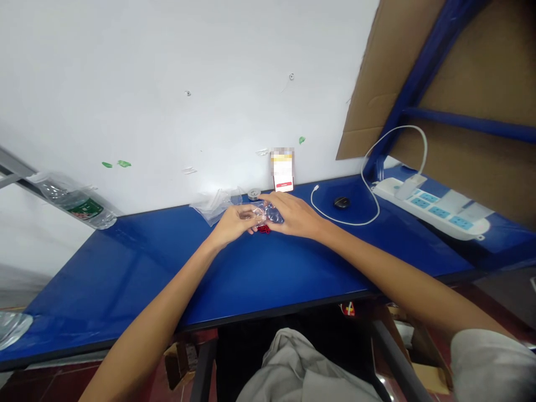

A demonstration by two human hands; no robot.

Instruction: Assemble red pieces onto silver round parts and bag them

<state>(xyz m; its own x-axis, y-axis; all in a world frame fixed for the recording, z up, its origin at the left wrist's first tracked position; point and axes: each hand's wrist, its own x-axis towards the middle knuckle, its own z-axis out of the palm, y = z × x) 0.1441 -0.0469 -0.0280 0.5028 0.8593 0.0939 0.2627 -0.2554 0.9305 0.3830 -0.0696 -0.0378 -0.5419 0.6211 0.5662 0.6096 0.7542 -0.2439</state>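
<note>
Both my hands meet near the back of the blue table [125,279]. My left hand [234,222] and my right hand [293,215] pinch a small clear plastic bag [268,213] between their fingers. Something small and red [263,229] shows just under the bag, between the two hands. Behind my left hand lies a pile of crumpled clear plastic bags [213,204]. A small round metal object [253,194] sits by the wall just beyond the hands.
A plastic water bottle [75,204] lies at the back left. A small card [282,169] leans on the wall. A black round object [341,202], a white cable [368,190] and a white power strip [435,209] lie at the right, under a cardboard sheet [481,84] on a blue frame.
</note>
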